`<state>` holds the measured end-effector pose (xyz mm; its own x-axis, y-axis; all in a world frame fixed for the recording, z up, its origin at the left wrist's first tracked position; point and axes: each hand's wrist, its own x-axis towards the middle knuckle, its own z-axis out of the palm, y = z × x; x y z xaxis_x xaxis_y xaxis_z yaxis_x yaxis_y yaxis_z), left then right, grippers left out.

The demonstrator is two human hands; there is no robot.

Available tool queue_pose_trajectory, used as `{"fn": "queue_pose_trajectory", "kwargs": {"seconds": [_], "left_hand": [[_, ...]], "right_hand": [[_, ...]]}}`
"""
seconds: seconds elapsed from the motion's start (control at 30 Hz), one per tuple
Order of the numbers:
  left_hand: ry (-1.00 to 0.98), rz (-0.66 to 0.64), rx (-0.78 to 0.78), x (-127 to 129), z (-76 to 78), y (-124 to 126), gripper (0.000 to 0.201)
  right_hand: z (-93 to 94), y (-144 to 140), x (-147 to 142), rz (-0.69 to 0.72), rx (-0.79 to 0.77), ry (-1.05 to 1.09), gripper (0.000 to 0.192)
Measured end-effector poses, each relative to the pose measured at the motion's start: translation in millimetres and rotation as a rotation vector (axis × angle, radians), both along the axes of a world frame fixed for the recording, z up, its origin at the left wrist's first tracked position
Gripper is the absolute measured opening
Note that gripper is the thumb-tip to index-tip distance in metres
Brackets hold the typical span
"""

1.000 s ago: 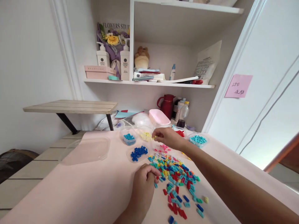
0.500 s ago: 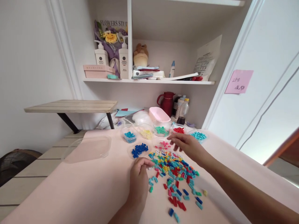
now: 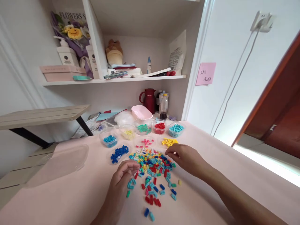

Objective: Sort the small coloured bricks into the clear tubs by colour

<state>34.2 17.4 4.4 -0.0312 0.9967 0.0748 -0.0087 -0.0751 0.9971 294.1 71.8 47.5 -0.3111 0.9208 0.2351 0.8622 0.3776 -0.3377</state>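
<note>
Resting loosely curled, grasping nothing, both the left hand (image 3: pixel 122 178) and right hand (image 3: pixel 185 156) flank mixed bricks (image 3: pixel 152 168) below a "FLOWERS" bouquet (image 3: pixel 70 25).

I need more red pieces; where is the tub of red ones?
The red tub stands in the far row, between the green tub and the turquoise tub.

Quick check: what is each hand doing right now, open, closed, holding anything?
Left hand: fingers curled at the near edge of the brick pile; any grip cannot be told.
Right hand: fingers bent over the pile's far side; cannot tell if it holds a brick.
</note>
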Motion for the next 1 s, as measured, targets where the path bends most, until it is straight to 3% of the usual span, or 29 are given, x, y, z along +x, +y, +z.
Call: {"fn": "queue_pose_trajectory", "kwargs": {"seconds": [0.3,0.63,0.77,1.0], "left_hand": [[0.422,0.022,0.241,-0.6,-6.1,6.7,0.030],[1.067,-0.361,0.587,12.4,-5.8,-4.4,0.062],[1.135,-0.373,0.591,12.0,-5.8,-2.3,0.060],[1.064,-0.314,0.613,13.0,-1.3,-4.6,0.050]], "right_hand": [[-1.2,-6.0,-4.6,0.052,-0.026,-0.102,0.036],[-3.9,-12.9,-13.8,0.279,-0.079,-0.055,0.032],[-3.0,-11.6,-13.3,0.294,-0.065,-0.004,0.032],[-8.2,-9.0,-9.0,0.348,-0.049,0.003,0.036]]}}
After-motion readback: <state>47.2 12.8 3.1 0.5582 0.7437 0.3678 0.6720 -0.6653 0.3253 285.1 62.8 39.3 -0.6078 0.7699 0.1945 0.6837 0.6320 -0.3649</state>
